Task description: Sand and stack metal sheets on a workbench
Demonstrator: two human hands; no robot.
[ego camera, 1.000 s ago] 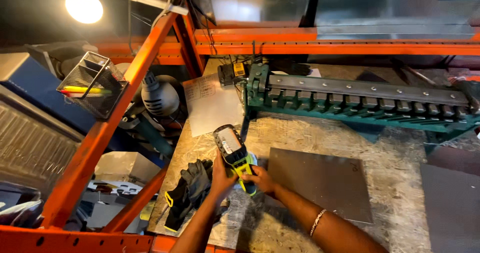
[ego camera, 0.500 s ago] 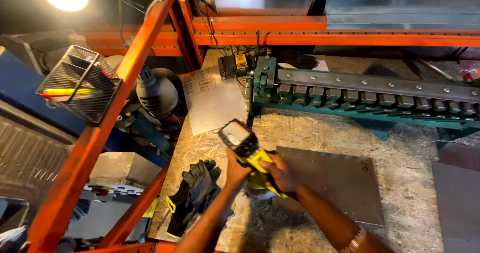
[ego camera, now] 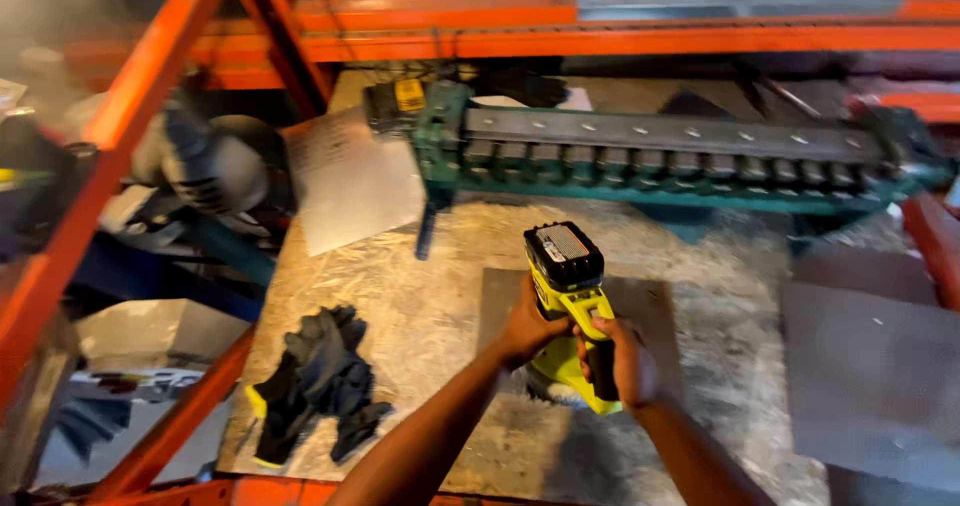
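Clearly both hands clenched the yellow cordless tool [ego camera: 570,316] over a grey metal sheet [ego camera: 650,311] at bench centre: left hand [ego camera: 527,328] high, right hand [ego camera: 622,358] lower. Black gloves [ego camera: 315,386] lay unworn at 8 o'clock; the unclamped sheet might shift, risking cuts.

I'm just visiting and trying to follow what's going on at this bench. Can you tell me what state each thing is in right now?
Yellow cordless power tool: battery fitted, held upright with its head down on the metal sheet.
Left hand: gripping the tool's body.
Right hand: wrapped around the handle.
Metal sheet: lying flat on the workbench.
Black work gloves: off, lying in a heap.
Green sheet-metal brake: nothing loaded that I can see.
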